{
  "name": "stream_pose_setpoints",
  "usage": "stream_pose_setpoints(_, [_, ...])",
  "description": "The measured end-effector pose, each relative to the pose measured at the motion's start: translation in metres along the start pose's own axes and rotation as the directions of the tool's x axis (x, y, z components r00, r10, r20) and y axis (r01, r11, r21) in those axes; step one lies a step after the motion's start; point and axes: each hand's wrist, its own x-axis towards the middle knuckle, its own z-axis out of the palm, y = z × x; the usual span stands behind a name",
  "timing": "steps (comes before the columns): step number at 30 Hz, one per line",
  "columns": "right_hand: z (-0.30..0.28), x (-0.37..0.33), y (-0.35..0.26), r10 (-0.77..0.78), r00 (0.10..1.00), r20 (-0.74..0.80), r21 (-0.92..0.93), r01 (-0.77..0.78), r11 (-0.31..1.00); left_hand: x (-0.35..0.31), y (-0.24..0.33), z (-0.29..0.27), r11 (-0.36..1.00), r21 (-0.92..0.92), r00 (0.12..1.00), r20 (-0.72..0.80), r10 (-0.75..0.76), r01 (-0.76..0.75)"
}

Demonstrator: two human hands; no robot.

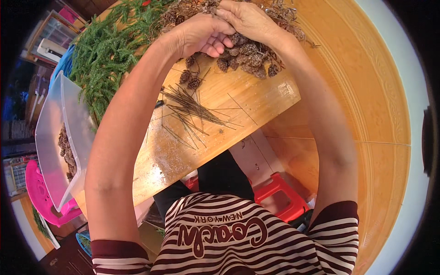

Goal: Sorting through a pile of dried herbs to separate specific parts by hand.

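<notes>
Both my arms reach to the far side of the wooden table [256, 107], over a heap of brown pine cones [250, 57] on thin stems. My left hand [204, 34] has its fingers curled, palm partly turned up. Against it, at the fingertips, my right hand [250, 20] is closed with bent fingers. Whatever is pinched between them is hidden by the fingers. A small sprig of pine cones [190, 79] lies below my left hand. Nearer to me is a loose bundle of thin dark wire-like stems [192, 107].
Green artificial-looking fir branches [107, 59] cover the far left. A translucent plastic bin [63, 98] holding pine cones stands at the left edge, by a pink chair [39, 190]. A red stool [284, 197] is below the table. A wood-panelled surface [366, 91] runs along the right.
</notes>
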Motion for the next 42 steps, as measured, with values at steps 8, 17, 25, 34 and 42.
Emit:
stream_pose_setpoints(8, [-0.006, 0.003, 0.006, -0.055, 0.998, 0.023, -0.125, 0.057, 0.99, -0.013, -0.004, -0.002, 0.967, -0.253, 1.0, 0.022, 0.007, -0.001])
stream_pose_setpoints(17, [-0.003, -0.002, -0.008, -0.26, 0.958, -0.119, -0.008, 0.261, 0.965, -0.008, -0.009, -0.001, 0.986, -0.168, 0.999, 0.029, 0.025, -0.02])
stream_pose_setpoints(25, [-0.006, -0.005, -0.026, -0.095, 0.995, -0.027, 0.043, 0.096, 0.994, -0.012, -0.012, 0.0, 0.991, -0.134, 0.997, -0.065, -0.029, 0.02])
stream_pose_setpoints(34, [-0.015, 0.015, -0.041, 0.16, 0.959, 0.235, -0.026, -0.159, 0.987, -0.011, -0.007, 0.011, 1.0, -0.029, 0.998, -0.068, -0.004, 0.002])
stream_pose_setpoints(42, [-0.022, 0.013, -0.046, 0.014, 0.992, 0.129, 0.184, -0.037, 0.982, -0.01, 0.004, 0.018, 1.0, 0.004, 0.988, -0.152, 0.014, -0.013])
